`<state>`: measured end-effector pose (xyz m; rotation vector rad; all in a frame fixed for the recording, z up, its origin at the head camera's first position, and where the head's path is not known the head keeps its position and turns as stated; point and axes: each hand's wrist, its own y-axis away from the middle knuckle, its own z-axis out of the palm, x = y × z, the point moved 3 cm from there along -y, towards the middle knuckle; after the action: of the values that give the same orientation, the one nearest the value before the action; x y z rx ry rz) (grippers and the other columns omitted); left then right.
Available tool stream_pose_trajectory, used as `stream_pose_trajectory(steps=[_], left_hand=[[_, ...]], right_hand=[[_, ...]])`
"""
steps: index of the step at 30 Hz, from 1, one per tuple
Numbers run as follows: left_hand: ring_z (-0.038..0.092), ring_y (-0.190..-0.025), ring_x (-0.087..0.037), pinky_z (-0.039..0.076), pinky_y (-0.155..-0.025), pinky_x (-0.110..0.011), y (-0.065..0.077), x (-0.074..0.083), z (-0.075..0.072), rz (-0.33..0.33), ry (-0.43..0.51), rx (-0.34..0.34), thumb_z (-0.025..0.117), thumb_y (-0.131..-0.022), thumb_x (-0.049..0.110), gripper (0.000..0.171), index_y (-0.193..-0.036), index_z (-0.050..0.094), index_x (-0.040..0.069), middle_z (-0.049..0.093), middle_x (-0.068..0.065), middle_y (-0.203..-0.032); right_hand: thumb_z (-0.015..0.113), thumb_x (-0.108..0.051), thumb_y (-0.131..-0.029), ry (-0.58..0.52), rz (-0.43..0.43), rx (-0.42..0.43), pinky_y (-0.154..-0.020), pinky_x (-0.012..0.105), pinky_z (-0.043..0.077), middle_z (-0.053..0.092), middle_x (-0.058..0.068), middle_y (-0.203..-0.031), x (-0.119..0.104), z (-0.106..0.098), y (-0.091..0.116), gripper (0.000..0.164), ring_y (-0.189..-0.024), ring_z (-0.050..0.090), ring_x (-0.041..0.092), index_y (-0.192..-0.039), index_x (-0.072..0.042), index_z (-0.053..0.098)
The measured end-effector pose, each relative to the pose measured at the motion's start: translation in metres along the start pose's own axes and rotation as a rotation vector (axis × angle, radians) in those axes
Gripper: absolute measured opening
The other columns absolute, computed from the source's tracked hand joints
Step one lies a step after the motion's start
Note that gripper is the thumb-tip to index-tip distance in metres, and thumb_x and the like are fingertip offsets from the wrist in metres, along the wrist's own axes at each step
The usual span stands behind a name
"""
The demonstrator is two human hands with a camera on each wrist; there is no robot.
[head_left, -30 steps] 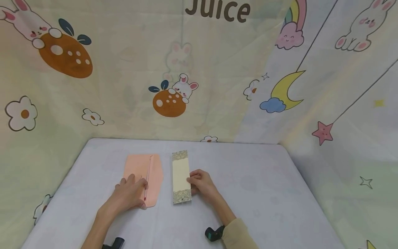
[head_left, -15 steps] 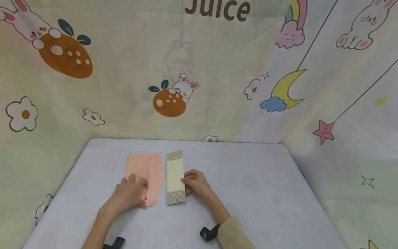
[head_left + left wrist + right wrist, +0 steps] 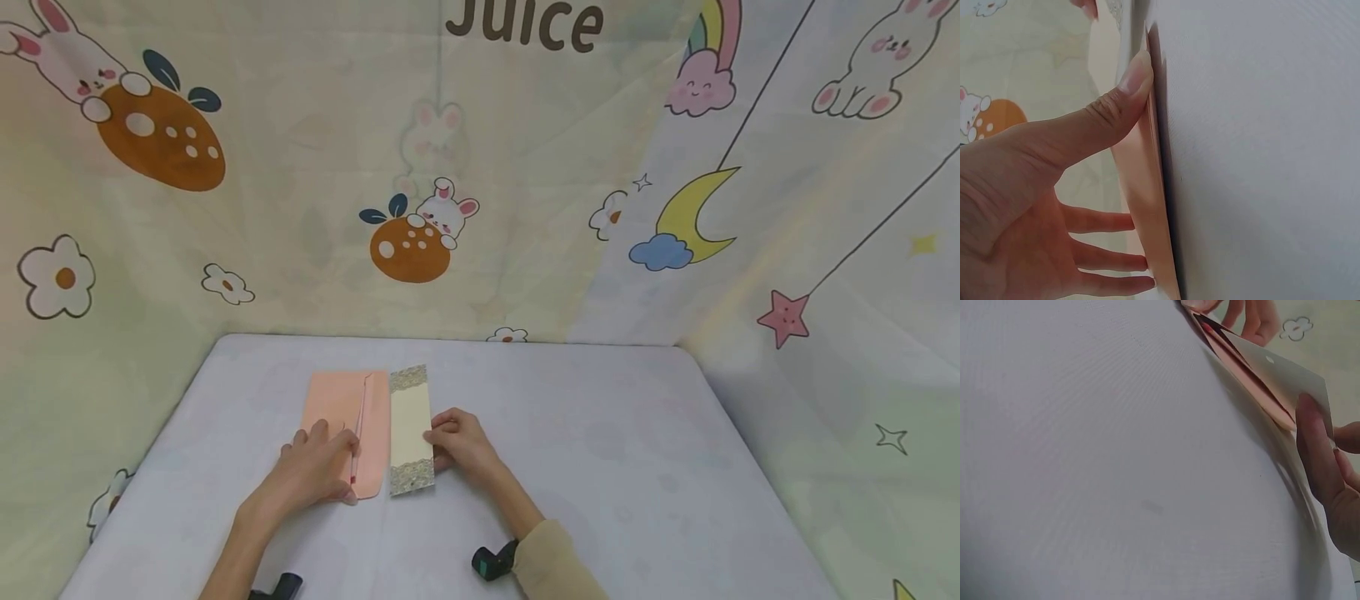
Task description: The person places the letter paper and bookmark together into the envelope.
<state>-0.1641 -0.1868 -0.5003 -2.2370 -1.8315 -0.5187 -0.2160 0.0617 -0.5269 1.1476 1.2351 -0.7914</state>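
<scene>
A peach envelope (image 3: 330,396) lies on the table, and a slit with a red spot near its front end runs along it. My left hand (image 3: 311,462) rests on it, fingers straight and spread on the paper and thumb (image 3: 1135,84) along its front edge. The index finger is hidden in the left wrist view. My right hand (image 3: 465,448) pinches the right edge of a long cream card (image 3: 410,425) with patterned bands at both ends. Tilted, the card overlaps the envelope's right side. In the right wrist view, a small hole shows in the card (image 3: 1300,381).
A white cloth covers the table (image 3: 570,442). Cloth walls (image 3: 300,167) printed with rabbits, oranges and flowers rise behind it and at both sides. Black devices (image 3: 492,563) are worn at both wrists.
My right hand has carried the card to the left, from beside the envelope until it covers the envelope's right edge. The left hand and the envelope have stayed nearly still.
</scene>
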Motion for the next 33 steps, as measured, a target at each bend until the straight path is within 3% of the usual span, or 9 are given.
stream_pose_trajectory(steps=[19,26,33], left_hand=[[0.045,-0.089,-0.032,0.039,-0.076,-0.054,0.003,0.0,-0.002,0.021,0.013,-0.001,0.098,-0.056,0.037,0.061,-0.102,0.06,0.026,0.051,-0.012,-0.107],[0.045,-0.089,-0.032,0.04,-0.078,-0.054,0.001,-0.002,0.0,-0.001,0.002,-0.015,0.098,-0.056,0.036,0.061,-0.103,0.061,0.027,0.051,-0.012,-0.107],[0.045,-0.091,-0.033,0.04,-0.08,-0.055,-0.001,-0.001,0.001,-0.018,-0.019,-0.029,0.099,-0.057,0.037,0.063,-0.106,0.061,0.026,0.05,-0.012,-0.107]], right_hand=[[0.073,-0.009,-0.09,0.044,-0.009,-0.006,-0.054,0.032,0.055,0.07,0.011,-0.085,-0.006,0.023,-0.011,0.026,-0.066,0.065,0.016,-0.109,0.005,0.061],[0.072,-0.006,-0.09,0.061,-0.006,0.005,-0.053,0.035,0.056,0.071,0.019,-0.085,-0.006,0.03,-0.014,0.027,-0.059,0.063,0.017,-0.11,0.008,0.06],[0.072,-0.004,-0.09,0.078,0.008,-0.015,-0.054,0.034,0.058,0.071,0.015,-0.08,-0.008,0.036,-0.017,0.023,-0.058,0.065,0.017,-0.106,0.004,0.059]])
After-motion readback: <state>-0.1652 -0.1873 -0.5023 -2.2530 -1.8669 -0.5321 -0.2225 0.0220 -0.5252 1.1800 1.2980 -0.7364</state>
